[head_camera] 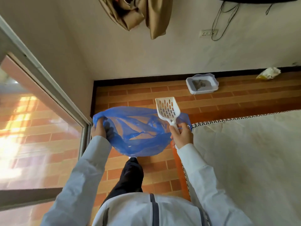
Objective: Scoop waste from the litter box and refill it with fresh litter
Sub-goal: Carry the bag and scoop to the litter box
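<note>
Left hand grips blue bag rim; right hand clenched on white scoop handle; litter box well ahead on floor.

A pale grey litter box sits on the brick-patterned floor at the far right, close against the wall, with a mound of grey litter inside. Nearer, a white slotted scoop is held upright, blade up and empty. Beside it on the left, a translucent blue plastic bag hangs spread open above the floor.
</note>
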### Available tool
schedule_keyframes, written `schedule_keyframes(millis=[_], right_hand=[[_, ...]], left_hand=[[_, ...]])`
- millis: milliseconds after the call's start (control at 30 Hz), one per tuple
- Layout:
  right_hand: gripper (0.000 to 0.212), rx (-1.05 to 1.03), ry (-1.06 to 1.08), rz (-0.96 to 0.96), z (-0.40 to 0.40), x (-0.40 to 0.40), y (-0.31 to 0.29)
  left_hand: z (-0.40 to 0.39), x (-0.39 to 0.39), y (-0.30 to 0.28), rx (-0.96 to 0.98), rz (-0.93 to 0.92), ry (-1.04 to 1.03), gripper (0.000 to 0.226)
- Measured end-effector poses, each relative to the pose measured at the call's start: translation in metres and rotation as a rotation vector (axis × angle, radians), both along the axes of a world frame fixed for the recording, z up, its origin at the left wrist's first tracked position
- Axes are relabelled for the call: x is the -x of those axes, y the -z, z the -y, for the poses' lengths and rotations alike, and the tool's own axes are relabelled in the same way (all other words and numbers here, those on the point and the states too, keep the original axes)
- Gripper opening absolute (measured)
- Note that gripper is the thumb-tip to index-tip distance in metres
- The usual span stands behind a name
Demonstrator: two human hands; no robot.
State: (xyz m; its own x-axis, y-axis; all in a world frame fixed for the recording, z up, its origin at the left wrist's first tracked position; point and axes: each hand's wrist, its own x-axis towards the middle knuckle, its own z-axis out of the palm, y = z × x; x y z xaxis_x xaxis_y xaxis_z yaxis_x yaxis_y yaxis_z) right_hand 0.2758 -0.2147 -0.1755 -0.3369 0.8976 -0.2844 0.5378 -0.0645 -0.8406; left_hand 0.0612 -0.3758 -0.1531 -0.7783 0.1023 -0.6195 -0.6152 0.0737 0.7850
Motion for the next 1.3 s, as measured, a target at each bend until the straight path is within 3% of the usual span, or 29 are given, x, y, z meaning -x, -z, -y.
schedule_keyframes(millis=[67, 267, 567, 733, 967, 1200, 1300], right_hand=[[0.023, -0.009, 0.024, -0.01, -0.031, 0.026, 0.004], [0.023, 0.018, 0.129, -0.025, -0.124, 0.108, 0.008], [0.026, 0.038, 0.289, -0.002, -0.245, 0.178, 0.002], [0.022, 0.062, 0.39, -0.054, -0.314, 0.195, 0.012], [0.024, 0.173, 0.547, -0.151, -0.443, 0.206, 0.031], [0.014, 0.12, 0.65, -0.098, -0.574, 0.193, 0.015], [0.02, 0.098, 0.663, -0.074, -0.616, 0.186, 0.01]], left_hand=[[-0.036, 0.031, 0.001, -0.01, 0.002, 0.022, 0.037], [-0.152, 0.122, -0.008, -0.047, 0.014, 0.08, 0.013], [-0.322, 0.212, -0.014, -0.055, 0.005, 0.238, 0.024], [-0.419, 0.232, -0.01, -0.039, 0.006, 0.311, 0.012], [-0.575, 0.241, -0.004, 0.017, -0.019, 0.447, 0.043], [-0.727, 0.236, -0.004, 0.047, -0.082, 0.566, 0.035], [-0.777, 0.226, -0.005, 0.041, -0.076, 0.573, 0.038]])
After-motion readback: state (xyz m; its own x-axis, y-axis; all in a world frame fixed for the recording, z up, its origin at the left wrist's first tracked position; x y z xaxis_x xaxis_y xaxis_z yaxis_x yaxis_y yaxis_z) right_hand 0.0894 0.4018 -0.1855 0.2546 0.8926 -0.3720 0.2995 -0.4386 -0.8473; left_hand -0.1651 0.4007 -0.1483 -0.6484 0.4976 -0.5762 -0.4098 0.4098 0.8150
